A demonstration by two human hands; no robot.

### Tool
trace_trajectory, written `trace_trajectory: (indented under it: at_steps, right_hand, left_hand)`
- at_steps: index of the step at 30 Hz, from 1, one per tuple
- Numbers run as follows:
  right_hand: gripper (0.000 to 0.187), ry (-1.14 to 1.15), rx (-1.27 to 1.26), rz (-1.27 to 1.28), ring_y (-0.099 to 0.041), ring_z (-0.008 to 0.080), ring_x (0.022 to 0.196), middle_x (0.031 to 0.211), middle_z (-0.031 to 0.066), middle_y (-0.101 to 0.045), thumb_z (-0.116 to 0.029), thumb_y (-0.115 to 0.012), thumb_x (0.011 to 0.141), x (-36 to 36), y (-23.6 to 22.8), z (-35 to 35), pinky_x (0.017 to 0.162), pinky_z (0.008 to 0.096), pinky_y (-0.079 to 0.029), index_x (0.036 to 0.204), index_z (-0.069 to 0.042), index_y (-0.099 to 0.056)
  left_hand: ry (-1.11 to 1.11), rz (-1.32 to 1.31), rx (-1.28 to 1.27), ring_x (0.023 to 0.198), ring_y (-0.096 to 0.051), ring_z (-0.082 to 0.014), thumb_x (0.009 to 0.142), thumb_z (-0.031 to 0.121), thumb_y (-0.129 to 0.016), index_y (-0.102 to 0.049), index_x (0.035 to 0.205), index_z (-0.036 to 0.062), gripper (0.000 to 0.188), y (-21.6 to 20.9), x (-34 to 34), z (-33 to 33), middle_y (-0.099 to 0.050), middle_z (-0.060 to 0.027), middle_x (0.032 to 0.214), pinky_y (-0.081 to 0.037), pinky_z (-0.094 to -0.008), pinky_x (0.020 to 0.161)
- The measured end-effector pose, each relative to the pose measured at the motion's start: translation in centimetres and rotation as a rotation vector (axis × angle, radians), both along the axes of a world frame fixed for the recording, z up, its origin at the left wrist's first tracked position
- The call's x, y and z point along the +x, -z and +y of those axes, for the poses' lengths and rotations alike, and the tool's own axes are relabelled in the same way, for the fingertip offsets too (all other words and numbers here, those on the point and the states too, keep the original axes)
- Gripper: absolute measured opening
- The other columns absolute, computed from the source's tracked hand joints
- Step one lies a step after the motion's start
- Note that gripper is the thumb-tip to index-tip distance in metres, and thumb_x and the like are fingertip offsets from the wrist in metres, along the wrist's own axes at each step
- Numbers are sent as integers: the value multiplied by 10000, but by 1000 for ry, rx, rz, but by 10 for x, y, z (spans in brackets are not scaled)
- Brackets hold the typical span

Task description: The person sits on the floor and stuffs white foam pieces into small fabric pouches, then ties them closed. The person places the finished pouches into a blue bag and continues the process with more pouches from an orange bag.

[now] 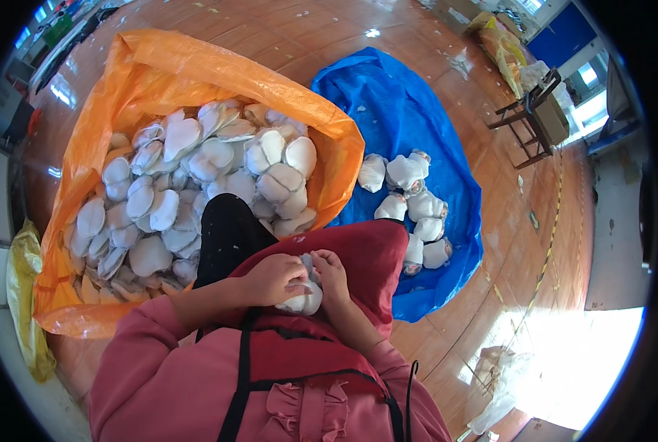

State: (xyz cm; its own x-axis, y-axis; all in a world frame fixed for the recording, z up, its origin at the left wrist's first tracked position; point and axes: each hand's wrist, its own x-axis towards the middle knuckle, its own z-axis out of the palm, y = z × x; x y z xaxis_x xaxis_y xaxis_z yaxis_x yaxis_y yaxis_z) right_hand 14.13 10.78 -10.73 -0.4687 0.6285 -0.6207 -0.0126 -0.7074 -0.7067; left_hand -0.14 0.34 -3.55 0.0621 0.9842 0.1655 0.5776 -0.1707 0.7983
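Over my lap, a small rounded white padded cloth piece [303,302] with a greyish upper part is between my hands. My left hand [276,278] is closed around its left side with curled fingers. At its upper right, my right hand [330,275] pinches the greyish part with thumb and fingers. The hands cover much of the piece, so its full shape is hidden. Left of my knees, a large orange sack [218,70] holds a heap of flat, oval white padded pieces [183,138]. On the right, several rounded white bundles [404,172] lie on a blue sheet-like sack [388,96].
A wooden chair [533,121] stands on the tiled floor [502,210] at the far right. A yellow bag [25,295] lies by the left wall. Clear plastic [505,390] rests at the lower right, near bright sunlight. Black-yellow tape [548,254] runs along the floor.
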Motion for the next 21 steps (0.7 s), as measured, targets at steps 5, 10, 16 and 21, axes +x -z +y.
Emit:
trace_trajectory:
  at_steps: [5, 10, 16, 21]
  right_hand:
    - [135, 3, 136, -95, -517, 46, 648, 789, -36, -584, -158, -711, 903, -5, -10, 2, 570, 203, -418, 960, -93, -608]
    - [120, 35, -33, 22, -510, 38, 635, 792, -27, -594, -135, -695, 912, 6, -3, -1, 552, 189, -405, 978, -95, -603]
    - [78, 5, -183, 103, -519, 35, 631, 820, -24, -611, -122, -657, 935, 16, 10, -5, 547, 173, -408, 979, -104, -596]
    - [68, -31, -228, 93, -514, 32, 624, 835, -34, -611, -137, -643, 947, 8, 0, 1, 537, 173, -409, 987, -108, -596]
  left_hand:
    - [-236, 173, -171, 822, -597, -326, 674, 281, -842, -532, 819, 48, 414, -10, 26, 11, -594, -113, 828, -464, -440, 729]
    - [-131, 97, -105, 806, -584, -326, 686, 231, -824, -543, 821, 77, 348, -5, 24, 5, -580, -107, 825, -454, -438, 707]
    - [84, 130, 109, 776, -580, -308, 720, 148, -762, -576, 787, 84, 208, 10, 20, -8, -567, -89, 812, -462, -431, 686]
    - [39, 45, 199, 793, -586, -295, 739, 125, -757, -600, 806, 96, 173, 7, 15, -11, -580, -82, 845, -481, -404, 709]
